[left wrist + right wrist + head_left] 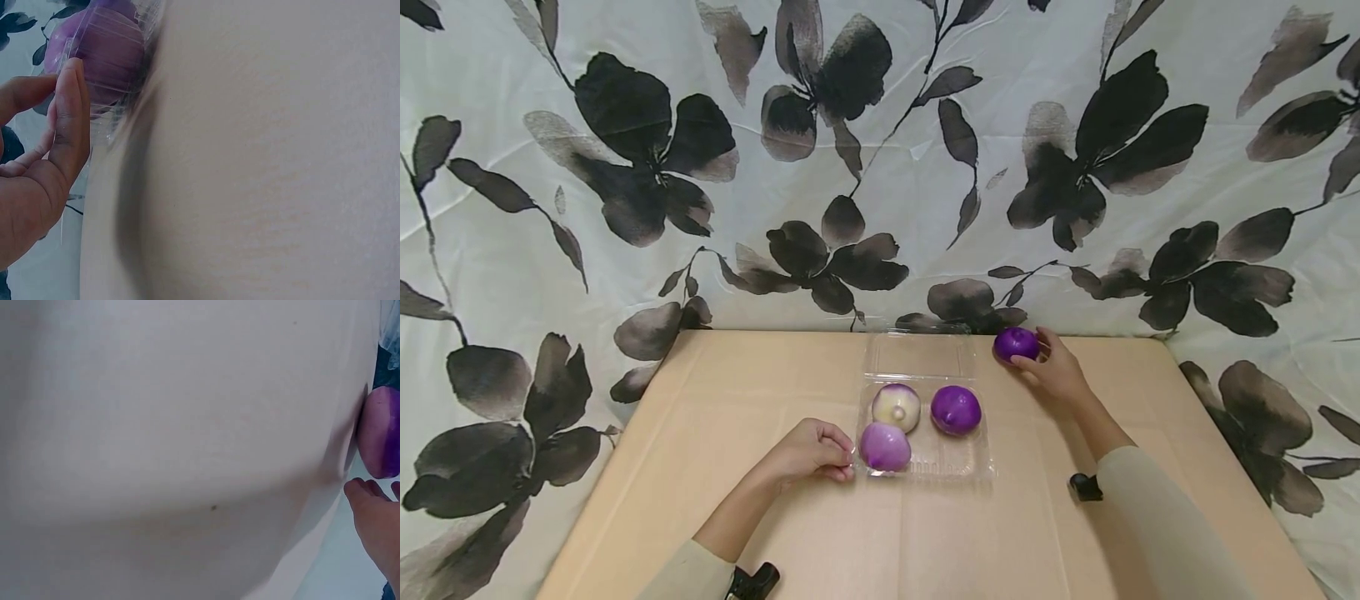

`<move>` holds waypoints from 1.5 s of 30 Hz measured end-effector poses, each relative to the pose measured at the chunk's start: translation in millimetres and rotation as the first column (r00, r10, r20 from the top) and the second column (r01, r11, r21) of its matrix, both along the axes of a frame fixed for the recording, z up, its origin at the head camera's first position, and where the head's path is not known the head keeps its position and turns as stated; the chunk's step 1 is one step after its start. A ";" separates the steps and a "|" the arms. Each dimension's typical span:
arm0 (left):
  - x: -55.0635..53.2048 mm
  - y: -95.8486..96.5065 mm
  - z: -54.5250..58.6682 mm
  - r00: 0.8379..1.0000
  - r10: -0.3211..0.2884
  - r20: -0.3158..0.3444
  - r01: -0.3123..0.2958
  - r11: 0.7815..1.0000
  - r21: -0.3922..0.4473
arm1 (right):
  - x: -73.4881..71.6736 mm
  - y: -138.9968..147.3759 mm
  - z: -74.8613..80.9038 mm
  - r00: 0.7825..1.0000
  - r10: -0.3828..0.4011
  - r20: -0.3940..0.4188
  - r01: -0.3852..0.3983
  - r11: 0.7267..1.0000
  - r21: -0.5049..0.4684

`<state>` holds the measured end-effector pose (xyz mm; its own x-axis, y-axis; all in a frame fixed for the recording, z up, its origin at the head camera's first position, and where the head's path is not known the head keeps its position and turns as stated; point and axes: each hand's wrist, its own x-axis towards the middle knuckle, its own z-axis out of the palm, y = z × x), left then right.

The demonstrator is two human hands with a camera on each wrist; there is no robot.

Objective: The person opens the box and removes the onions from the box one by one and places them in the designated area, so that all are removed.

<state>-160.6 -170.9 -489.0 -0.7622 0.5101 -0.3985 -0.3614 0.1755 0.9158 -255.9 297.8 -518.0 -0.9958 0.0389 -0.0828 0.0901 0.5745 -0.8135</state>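
A clear plastic clamshell container [925,468] lies with its lid folded back on the table. Inside sit a pale onion [896,407], a light purple onion [885,447] and a deep purple onion [956,410]. My left hand [815,451] pinches the container's left edge between thumb and fingers, close beside the light purple onion [106,53]. Near the table's back edge, another purple onion [1015,343] stands right of the lid. My right hand [1057,372] reaches to its right side, thumb in front; in the right wrist view the fingertips are spread just short of the onion [380,431].
The tan table [745,533] ends at the back against a white cloth [925,183] printed with dark flowers. The open lid [919,354] extends to that back edge. A black wrist device [754,581] shows at the left sleeve and another [1086,487] at the right sleeve.
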 end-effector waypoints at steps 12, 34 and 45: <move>0.1 0.1 -0.5 1.000 -0.006 -0.003 0.006 1.000 0.005 | 30.2 -4.5 24.6 0.989 0.025 -0.147 -0.021 0.999 0.028; 2.9 -3.7 -1.9 1.000 -0.013 -0.011 0.013 1.000 0.004 | 77.7 -60.9 61.9 0.895 0.302 -0.328 -0.196 0.927 0.319; 3.1 -3.4 0.3 1.000 -0.004 -0.004 0.004 1.000 0.010 | 84.8 -80.8 59.4 0.839 0.451 -0.305 -0.324 0.863 0.387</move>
